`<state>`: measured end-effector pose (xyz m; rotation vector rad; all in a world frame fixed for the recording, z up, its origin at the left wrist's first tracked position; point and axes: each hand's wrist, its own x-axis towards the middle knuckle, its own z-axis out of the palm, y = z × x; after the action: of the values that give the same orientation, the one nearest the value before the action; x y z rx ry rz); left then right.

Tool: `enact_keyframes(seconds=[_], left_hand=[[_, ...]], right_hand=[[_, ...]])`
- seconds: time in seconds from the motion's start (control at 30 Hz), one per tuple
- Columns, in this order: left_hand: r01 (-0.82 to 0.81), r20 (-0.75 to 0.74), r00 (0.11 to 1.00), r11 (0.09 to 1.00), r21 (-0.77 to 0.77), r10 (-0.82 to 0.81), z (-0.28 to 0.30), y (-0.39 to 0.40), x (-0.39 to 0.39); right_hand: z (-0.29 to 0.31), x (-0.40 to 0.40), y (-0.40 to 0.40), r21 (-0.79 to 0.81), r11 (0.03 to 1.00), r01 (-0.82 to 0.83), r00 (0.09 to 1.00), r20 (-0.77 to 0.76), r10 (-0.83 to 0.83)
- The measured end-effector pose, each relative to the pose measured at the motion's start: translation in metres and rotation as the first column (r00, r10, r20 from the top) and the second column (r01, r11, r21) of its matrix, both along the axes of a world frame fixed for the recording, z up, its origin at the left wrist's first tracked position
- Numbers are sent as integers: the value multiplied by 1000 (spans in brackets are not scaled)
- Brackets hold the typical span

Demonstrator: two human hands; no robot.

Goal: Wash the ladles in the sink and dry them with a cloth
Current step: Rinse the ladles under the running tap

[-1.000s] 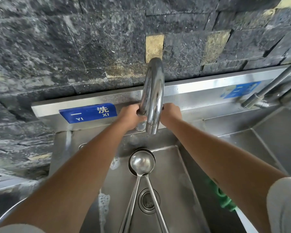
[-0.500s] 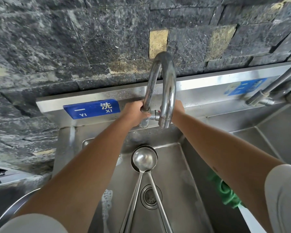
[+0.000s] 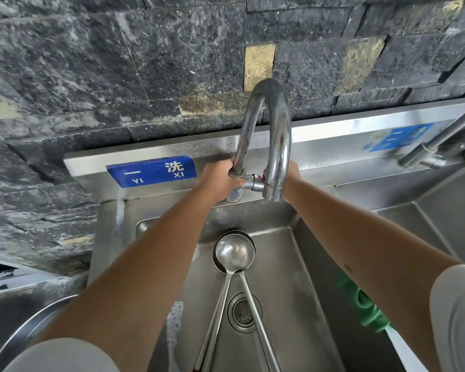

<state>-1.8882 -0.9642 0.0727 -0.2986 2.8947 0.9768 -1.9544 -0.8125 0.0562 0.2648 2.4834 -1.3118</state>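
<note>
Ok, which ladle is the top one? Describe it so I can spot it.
Start at the curved chrome faucet; below its spout, two steel ladles lie stacked in the steel sink basin. The top ladle has the smaller shiny bowl, nested inside the wider one.

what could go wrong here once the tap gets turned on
The spout ends short of the ladles, so water may land on the sink wall and miss them. If it hits the upturned bowls, it could splash out. The right hand is mostly hidden behind the spout, so its grip is unclear.
</note>
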Motion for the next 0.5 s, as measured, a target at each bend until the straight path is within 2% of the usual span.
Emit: enact_keyframes(seconds=[0.23, 0.33, 0.5], left_hand=[[-11, -7, 1000, 1000, 9, 11, -4, -1, -2], [-12, -6, 1000, 1000, 8, 12, -6, -1, -2], [-12, -4, 1000, 1000, 28, 12, -9, -2, -3]], right_hand=[[-2, 2, 3, -50, 999, -17, 999, 35, 19], [-7, 1, 5, 28, 999, -20, 1000, -10, 20], [-6, 3, 5, 16, 999, -34, 999, 3, 34]])
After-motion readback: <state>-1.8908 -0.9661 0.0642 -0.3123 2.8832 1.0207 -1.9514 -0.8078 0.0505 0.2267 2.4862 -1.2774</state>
